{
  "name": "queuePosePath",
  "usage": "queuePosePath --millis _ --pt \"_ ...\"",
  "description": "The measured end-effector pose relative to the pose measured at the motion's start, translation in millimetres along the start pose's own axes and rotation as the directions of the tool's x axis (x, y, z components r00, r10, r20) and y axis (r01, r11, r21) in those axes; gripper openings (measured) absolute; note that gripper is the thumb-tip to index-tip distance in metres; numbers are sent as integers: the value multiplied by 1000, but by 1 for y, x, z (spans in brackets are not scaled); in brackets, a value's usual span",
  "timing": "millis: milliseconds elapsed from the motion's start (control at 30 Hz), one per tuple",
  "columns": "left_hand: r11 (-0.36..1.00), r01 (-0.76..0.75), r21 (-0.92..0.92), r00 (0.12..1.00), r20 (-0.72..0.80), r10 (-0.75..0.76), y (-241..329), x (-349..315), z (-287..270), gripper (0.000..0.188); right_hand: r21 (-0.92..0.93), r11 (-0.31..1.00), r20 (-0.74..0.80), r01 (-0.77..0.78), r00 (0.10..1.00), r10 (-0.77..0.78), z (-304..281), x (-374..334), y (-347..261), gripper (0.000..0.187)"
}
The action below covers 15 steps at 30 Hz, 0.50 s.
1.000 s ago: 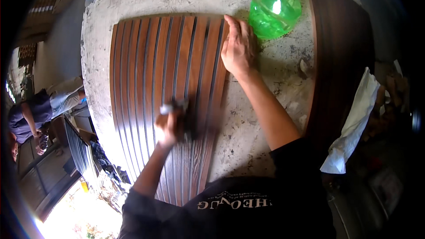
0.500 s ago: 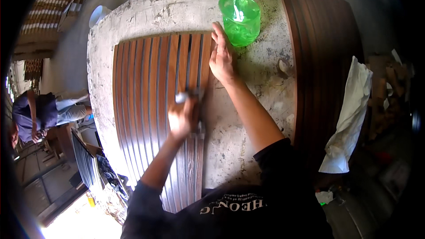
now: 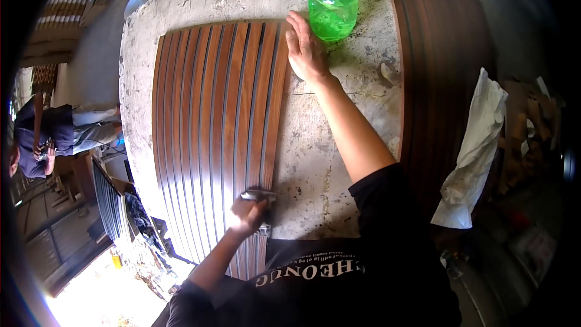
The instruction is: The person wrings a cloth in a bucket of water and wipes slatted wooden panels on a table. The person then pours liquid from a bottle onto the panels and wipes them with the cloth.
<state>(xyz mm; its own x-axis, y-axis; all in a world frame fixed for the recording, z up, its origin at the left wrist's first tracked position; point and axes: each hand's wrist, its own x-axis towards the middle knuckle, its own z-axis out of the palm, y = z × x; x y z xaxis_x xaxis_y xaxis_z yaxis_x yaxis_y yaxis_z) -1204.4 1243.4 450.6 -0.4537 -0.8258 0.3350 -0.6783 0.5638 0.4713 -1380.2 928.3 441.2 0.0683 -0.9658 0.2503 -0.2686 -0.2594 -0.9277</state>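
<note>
A brown slatted wood panel (image 3: 221,115) with dark grooves lies lengthwise on the worn, pale tabletop (image 3: 308,163). My left hand (image 3: 246,215) is closed around a small grey metal hand tool (image 3: 259,195), whose exact kind I cannot make out. The tool sits on the panel's right edge, close to my body. At the far right corner of the panel, my right hand (image 3: 307,51) rests with straight fingers along the edge, holding nothing. Just beyond those fingers stands a clear bottle of green liquid (image 3: 331,9) with a white cap.
To the right lies another dark brown panel (image 3: 445,79), with a crumpled white sheet (image 3: 472,157) by its near edge. A white round container (image 3: 138,3) is past the table's far left edge. Off to the left another person (image 3: 48,127) stands near a leaning grooved panel (image 3: 109,203).
My left hand has slid the tool toward me along the panel's right edge, from about its middle to near the close end. My right hand stays at the far corner. The view has shifted slightly.
</note>
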Motion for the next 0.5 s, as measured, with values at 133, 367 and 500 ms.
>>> queuePosePath --millis 133,367,500 --pt "948 192 256 981 -89 -175 -54 79 4 17 7 999 55 45 997 -46 -16 -12 -19 38" --pt "771 452 448 891 -260 -371 -151 232 0 32 -304 940 -63 153 982 -180 -64 -72 -51 35" --pt "881 347 320 938 -106 -331 -54 63 15 27 -468 869 -189 161 942 -277 -116 -107 -23 36"
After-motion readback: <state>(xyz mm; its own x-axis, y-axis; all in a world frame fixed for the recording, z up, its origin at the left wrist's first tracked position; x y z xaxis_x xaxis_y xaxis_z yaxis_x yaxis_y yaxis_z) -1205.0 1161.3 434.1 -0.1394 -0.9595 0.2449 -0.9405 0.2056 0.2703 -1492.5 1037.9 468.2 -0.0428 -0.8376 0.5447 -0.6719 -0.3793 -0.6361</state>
